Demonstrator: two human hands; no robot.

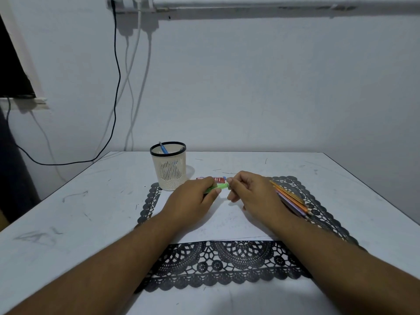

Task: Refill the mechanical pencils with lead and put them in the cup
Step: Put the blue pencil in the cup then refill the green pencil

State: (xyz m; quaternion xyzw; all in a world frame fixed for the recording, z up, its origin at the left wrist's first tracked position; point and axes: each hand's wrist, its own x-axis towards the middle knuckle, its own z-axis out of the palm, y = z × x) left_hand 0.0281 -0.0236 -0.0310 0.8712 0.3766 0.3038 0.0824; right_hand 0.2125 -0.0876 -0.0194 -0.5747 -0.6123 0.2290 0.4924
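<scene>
Scuffed white table (91, 201) | left hand (193, 201) grips green pencil (217, 188) | right hand (252, 194) apparently pinches its end

The light is dim and bluish, soft shadows lie under the arms, and the picture bends at its edges.

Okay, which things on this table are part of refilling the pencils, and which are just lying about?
Part of the job: green pencil held by left hand and right hand; red lead case; cup holding a blue pencil; pencil bundle.
Lying about: lace mat; white paper; wall cables.
</scene>
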